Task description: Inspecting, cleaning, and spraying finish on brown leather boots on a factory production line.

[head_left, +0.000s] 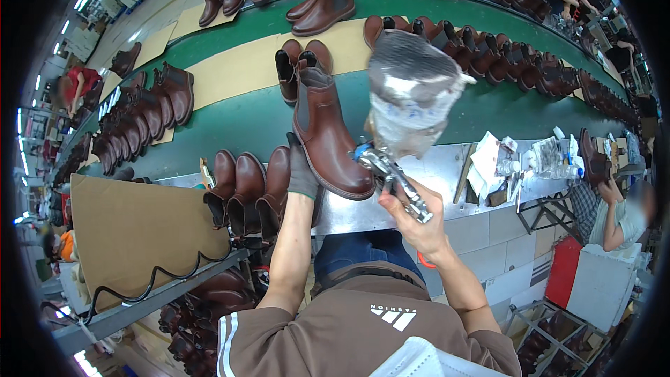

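A brown leather ankle boot (326, 126) with elastic side panels is held up over the metal bench edge, its toe pointing towards me. My left hand (302, 171), in a grey glove, grips it from the left; the boot hides part of the fingers. My right hand (421, 220) is closed around a metal spray gun (392, 176), whose blue-ringed front is close beside the boot's toe. On top of the gun stands a cup (412, 105) wrapped in whitish, stained plastic with a dark top. Beyond the held boot, a pair of brown boots (287, 73) stands on cardboard.
Three boots (249, 185) stand left of my gloved hand, beside a cardboard sheet (143, 237) and a coiled black hose (150, 283). Boot rows line the green conveyor (237, 126). White cloths (484, 167) and bottles (551, 171) lie right. A co-worker (624, 216) handles a boot at far right.
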Available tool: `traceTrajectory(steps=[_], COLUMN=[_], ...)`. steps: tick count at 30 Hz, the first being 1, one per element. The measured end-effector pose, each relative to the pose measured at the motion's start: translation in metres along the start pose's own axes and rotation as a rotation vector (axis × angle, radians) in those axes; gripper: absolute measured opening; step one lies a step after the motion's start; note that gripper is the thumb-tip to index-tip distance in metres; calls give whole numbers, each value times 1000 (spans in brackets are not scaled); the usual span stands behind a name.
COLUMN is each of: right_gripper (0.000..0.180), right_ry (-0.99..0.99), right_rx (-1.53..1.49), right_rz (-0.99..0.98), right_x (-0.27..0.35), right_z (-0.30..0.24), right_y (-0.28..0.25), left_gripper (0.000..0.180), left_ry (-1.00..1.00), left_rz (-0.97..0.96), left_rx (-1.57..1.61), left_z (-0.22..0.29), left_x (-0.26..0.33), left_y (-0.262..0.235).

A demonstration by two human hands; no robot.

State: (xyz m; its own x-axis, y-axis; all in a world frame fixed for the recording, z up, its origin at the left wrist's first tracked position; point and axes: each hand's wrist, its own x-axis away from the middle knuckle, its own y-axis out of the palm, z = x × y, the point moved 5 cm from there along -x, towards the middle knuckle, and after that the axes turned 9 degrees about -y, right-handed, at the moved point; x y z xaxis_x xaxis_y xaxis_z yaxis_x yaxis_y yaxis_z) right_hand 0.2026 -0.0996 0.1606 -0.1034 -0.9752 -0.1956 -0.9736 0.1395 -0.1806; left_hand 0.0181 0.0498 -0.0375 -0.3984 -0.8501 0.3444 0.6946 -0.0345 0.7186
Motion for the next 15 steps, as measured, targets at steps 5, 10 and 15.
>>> traceTrajectory(steps=[5,10,15], right_gripper=[36,35,38], right_ry=[-68,19,-31], right_rx=[-4,34,-21], right_rz=[0,94,73], right_x=[-14,-9,1], right_z=[-10,-2,-15], right_y=[4,-9,-18], left_gripper=[56,50,47], left_ry=[-64,-197,-264], left_rz=[-70,-244,-381], left_rx=[216,381,594], left_z=[-15,-14,-14], left_x=[0,1,14], left_y=[8,27,47])
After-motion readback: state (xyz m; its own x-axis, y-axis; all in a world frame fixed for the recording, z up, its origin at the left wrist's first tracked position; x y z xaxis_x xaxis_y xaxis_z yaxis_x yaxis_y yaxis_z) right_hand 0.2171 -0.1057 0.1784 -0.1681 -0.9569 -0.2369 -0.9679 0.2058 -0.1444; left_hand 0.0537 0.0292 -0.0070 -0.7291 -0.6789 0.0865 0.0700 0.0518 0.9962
